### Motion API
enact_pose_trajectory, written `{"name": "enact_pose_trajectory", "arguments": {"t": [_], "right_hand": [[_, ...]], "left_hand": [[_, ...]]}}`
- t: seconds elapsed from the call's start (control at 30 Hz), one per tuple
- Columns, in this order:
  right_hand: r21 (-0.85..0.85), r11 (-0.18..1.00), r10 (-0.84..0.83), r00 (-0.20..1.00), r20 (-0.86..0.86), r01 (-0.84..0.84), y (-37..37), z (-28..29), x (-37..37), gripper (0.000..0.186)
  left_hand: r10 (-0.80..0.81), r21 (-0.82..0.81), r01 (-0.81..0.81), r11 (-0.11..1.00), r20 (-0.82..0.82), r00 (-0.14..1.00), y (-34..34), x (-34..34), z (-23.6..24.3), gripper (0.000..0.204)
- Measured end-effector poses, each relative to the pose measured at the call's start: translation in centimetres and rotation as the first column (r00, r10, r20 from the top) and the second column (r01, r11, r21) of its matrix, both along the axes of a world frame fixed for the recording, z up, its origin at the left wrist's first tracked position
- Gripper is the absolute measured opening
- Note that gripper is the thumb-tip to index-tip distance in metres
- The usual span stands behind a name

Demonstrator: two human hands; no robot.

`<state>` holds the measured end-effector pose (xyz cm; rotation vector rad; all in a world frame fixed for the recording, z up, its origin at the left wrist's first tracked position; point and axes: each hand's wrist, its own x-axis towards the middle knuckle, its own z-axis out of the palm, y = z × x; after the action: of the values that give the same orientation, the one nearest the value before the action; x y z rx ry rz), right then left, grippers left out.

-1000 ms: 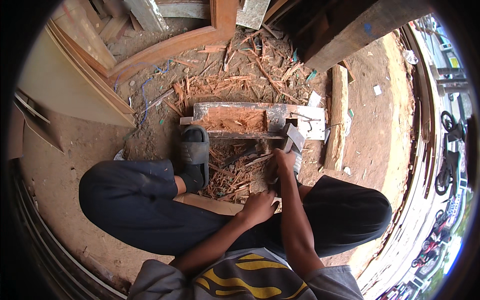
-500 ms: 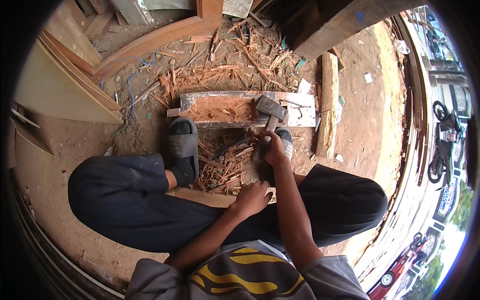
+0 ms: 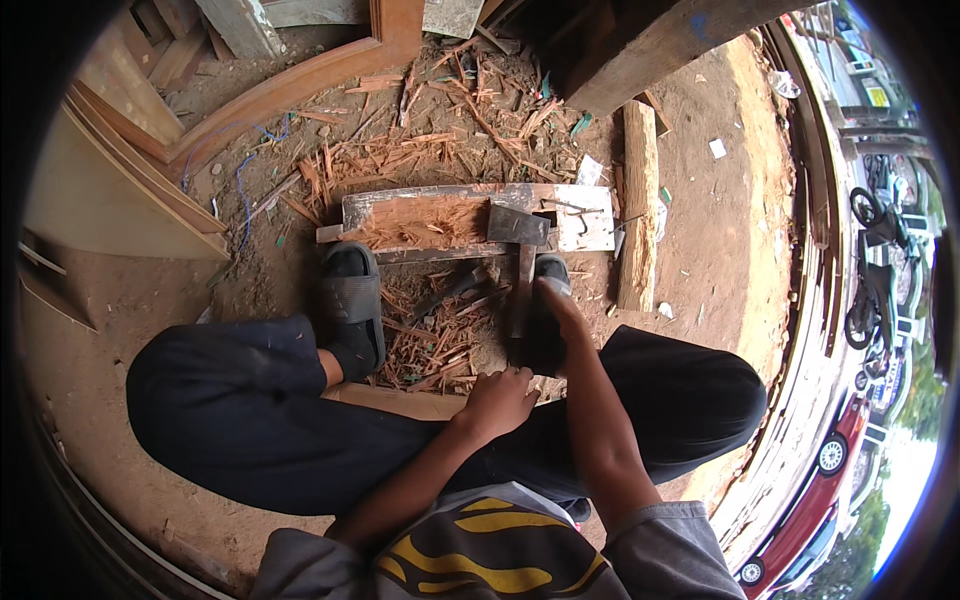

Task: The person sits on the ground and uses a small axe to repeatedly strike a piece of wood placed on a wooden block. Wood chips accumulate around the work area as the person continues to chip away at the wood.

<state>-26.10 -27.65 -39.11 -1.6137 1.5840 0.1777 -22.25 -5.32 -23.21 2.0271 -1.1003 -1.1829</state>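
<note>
Bare ground (image 3: 720, 220), littered with reddish splinters (image 3: 440, 340), spreads before me, with parked motorbikes (image 3: 875, 280) and a red car (image 3: 820, 490) off to the right. Between my feet and the scattered chips lies a hollowed wooden block (image 3: 425, 222), a rough length of timber (image 3: 637, 210) standing off its right end. The hammer (image 3: 518, 225) has its head over the block, right of the hollow, and its handle points back toward me. Just right of that handle, my right hand (image 3: 563, 308) is down by my right sandal (image 3: 551, 271); its fingers are mostly hidden, so I cannot tell whether they're apart or together. My left hand (image 3: 500, 402) sits near my lap, fingers bent and close together, though I cannot tell if they grip anything.
</note>
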Motion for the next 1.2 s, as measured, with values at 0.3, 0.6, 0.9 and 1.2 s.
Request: {"name": "enact_pose_trajectory", "arguments": {"t": [0.3, 0.6, 0.9, 1.2], "right_hand": [[0.001, 0.993, 0.119, 0.983, 0.143, -0.121, 2.1, 8.0, 3.9, 0.043], [-0.44, 0.854, 0.28, 0.958, -0.058, -0.276, 7.3, 3.4, 6.5, 0.053], [0.65, 0.757, -0.407, 0.832, 0.376, 0.076, 4.8, 2.4, 6.2, 0.03], [0.822, 0.565, -0.649, 0.653, 0.392, 0.068, 2.6, 8.3, 9.5, 0.025]], "left_hand": [[-0.024, -0.054, 0.025, 0.998, 0.027, 0.999, 0.0, -0.6, -0.4, 0.033], [-0.092, -0.003, 0.092, 0.996, 0.018, 0.996, 0.2, -0.3, -1.1, 0.03], [-0.017, -0.026, 0.017, 0.999, 0.033, 0.999, 0.4, -0.2, -0.9, 0.029], [-0.015, -0.021, 0.015, 1.0, -0.008, 1.0, 0.0, 0.2, -0.3, 0.028]]}}
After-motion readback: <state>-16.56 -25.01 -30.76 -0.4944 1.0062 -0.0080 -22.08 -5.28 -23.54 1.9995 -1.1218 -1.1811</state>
